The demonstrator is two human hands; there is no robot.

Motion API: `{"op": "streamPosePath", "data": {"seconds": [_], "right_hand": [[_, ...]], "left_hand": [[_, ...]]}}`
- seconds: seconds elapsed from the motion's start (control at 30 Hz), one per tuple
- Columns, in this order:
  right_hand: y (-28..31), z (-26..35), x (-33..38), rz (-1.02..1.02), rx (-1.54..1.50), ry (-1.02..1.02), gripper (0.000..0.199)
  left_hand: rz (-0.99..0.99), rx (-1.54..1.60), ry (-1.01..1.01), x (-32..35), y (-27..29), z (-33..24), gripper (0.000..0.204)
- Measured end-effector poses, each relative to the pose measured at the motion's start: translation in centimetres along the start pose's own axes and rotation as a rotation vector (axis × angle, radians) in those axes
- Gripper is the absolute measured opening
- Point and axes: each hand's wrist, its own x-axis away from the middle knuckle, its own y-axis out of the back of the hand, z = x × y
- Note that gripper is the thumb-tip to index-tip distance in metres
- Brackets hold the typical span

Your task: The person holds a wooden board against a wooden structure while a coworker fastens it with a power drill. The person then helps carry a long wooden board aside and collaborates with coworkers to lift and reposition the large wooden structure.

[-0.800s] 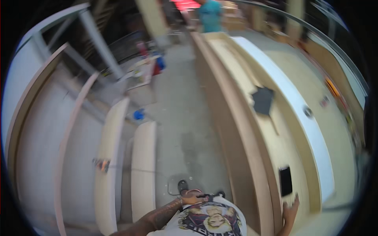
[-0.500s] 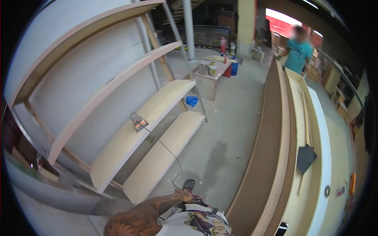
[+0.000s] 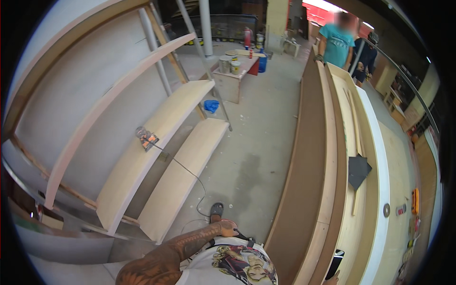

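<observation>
Head view, what I see: left forearm comes in from the lower edge, bent across the torso, left hand (image 3: 227, 228) resting at the waist over a black strap. Fingers curled loosely, nothing clearly gripped; can't tell more than that. Right hand (image 3: 334, 277) barely shows at the bottom edge, just fingertips beside a dark flat phone-like object (image 3: 335, 262) on the long wooden bench (image 3: 327, 199). Can't tell if it is open or closed, or touching.

Counts: two curved plywood shelf boards (image 3: 156, 142) ahead-left of the left hand, one orange power sander (image 3: 146, 137) sitting on the upper board, one cable (image 3: 190, 173) trailing from it down to the floor near my foot. One dark sanding sheet (image 3: 358, 170) on the bench, well ahead of the right hand. One person in a teal shirt (image 3: 337, 42) at the far end of the bench, another partly hidden behind.

Room: concrete floor (image 3: 256, 142) forms an open lane straight ahead of both hands, bounded by the shelf boards' edge on the left and the bench's long side panel on the right. Small wooden crate with cans (image 3: 231, 78) stands at the lane's far end.
</observation>
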Motion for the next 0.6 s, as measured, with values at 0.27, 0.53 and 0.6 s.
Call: {"op": "streamPosePath", "data": {"seconds": [0.27, 0.53, 0.6], "right_hand": [[3.1, 1.3, -2.5, 0.154, -0.976, -0.694, 0.057], [9.6, 15.4, -10.5, -0.163, -0.847, -0.271, 0.065], [8.8, 21.6, -13.6, -0.139, -0.873, -0.154, 0.067]], "left_hand": [[0.294, -0.073, -0.133, 2.8, 8.9, -4.4, 0.05], [-0.093, 0.491, -0.353, 1.4, 16.0, -9.8, 0.054], [-0.069, 0.555, -0.414, 0.7, 18.2, -10.6, 0.054]]}}
